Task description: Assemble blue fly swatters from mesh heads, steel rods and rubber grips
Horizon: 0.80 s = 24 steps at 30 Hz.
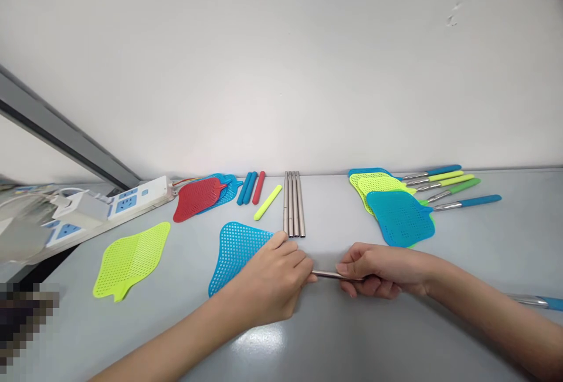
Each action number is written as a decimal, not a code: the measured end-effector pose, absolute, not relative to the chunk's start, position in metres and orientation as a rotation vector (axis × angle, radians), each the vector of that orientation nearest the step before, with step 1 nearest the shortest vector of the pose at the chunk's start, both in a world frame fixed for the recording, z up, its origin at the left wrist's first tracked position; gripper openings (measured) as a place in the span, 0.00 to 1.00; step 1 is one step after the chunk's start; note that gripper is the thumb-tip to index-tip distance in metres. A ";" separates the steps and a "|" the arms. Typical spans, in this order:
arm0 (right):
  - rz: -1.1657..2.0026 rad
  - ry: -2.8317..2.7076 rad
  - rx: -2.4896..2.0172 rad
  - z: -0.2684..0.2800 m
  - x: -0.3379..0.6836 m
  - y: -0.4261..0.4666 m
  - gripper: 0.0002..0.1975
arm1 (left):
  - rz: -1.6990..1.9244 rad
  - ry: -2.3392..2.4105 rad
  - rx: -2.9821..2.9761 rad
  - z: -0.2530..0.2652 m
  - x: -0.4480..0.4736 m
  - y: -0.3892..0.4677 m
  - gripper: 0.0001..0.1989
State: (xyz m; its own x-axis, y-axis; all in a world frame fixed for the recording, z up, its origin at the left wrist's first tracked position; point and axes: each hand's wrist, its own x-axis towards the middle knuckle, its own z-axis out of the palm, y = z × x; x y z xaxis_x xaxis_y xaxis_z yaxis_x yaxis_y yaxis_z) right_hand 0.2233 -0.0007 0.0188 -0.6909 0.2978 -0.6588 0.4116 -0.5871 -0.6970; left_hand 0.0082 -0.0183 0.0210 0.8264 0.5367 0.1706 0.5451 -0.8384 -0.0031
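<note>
My left hand (281,273) is closed around the neck of a blue fly swatter head (237,253), whose perforated mesh sticks out to the left. From the other side of that fist comes a thin metal rod (326,274). My right hand (373,270) pinches this rod between thumb and fingers. The joint between head and rod is hidden inside my left hand. Just beyond my left hand lie several metal rods (294,206) side by side. A yellow grip (268,202), a red grip (258,187) and blue grips (247,188) are left of them.
At the back right, assembled fly swatters (400,217) overlap in a pile. A red swatter head (197,197) partly covers a blue one (229,189); a yellow head (132,259) lies at left. A power strip (141,197) runs along the left edge. Another blue handle (552,303) shows at right.
</note>
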 end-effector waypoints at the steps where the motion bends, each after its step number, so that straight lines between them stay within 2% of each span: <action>1: -2.460 1.425 1.200 0.019 0.224 0.000 0.15 | -0.227 -0.878 -2.956 0.022 0.008 -0.016 0.15; 4: -2.464 1.549 1.210 0.022 0.226 0.002 0.16 | -0.213 -0.876 -2.961 0.026 0.005 -0.011 0.15; 7: -2.469 1.633 1.212 0.026 0.229 0.003 0.17 | -0.392 -0.924 -2.871 0.030 -0.002 -0.003 0.11; 11: -2.459 1.688 1.246 0.031 0.233 0.006 0.17 | -0.631 -1.318 -2.565 0.034 -0.012 0.011 0.17; 16: -2.451 1.684 1.315 0.036 0.235 0.005 0.18 | -0.705 -1.901 -2.349 0.035 -0.018 0.022 0.22; 19: -2.439 1.692 1.307 0.036 0.235 0.005 0.18 | -0.726 -2.046 -2.433 0.035 -0.018 0.022 0.25; 24: -2.465 1.642 1.268 0.035 0.233 0.004 0.19 | -0.690 -2.147 -2.383 0.039 -0.014 0.017 0.22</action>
State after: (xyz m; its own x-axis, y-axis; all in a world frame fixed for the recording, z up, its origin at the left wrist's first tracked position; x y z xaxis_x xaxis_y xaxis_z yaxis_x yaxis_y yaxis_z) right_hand 0.2328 0.0043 0.0346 -0.6874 0.4620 -0.5604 0.3391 -0.4781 -0.8102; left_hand -0.0140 0.0171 0.0388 0.0600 0.9752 0.2131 0.9168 -0.1383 0.3747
